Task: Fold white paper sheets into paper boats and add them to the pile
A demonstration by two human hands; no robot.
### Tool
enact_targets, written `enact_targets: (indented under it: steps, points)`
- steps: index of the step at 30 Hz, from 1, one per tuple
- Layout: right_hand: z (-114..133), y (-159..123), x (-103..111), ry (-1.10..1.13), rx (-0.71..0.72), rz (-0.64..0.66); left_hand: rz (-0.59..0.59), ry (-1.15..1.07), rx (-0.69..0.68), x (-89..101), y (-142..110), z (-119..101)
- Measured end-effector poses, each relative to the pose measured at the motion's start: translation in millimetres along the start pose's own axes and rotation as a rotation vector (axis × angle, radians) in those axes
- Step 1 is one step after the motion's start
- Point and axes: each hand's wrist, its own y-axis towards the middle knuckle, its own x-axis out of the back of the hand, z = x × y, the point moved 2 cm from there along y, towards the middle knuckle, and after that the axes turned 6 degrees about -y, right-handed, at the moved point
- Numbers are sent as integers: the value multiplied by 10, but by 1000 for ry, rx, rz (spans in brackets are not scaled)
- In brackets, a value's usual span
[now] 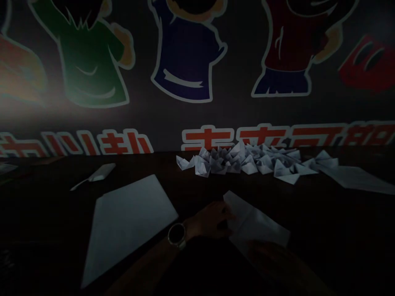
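Head view: left hand (208, 220) and right hand (268, 261) on folded paper (257, 224)

White paper sheet (257, 222), apparently folded once, lying aslant

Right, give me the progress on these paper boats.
Done: a heap of folded paper boats lies across the dark table. In hand: the left hand and right hand are on a white paper sheet. Left: a flat sheet lies nearby, and another lies beyond the heap.
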Motion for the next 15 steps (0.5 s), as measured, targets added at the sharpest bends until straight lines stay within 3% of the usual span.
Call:
enact_targets:
  steps: [4,10,15]
  points:
    - [-39,6,87,162,-71,27,-6,21,-22,-29,-9,-32]
    - [-119,47,184,129,23,136,9,67,-22,-49,-8,-26]
    - [-44,4,244,133,-30,76,43,64,-42,-42,4,-17]
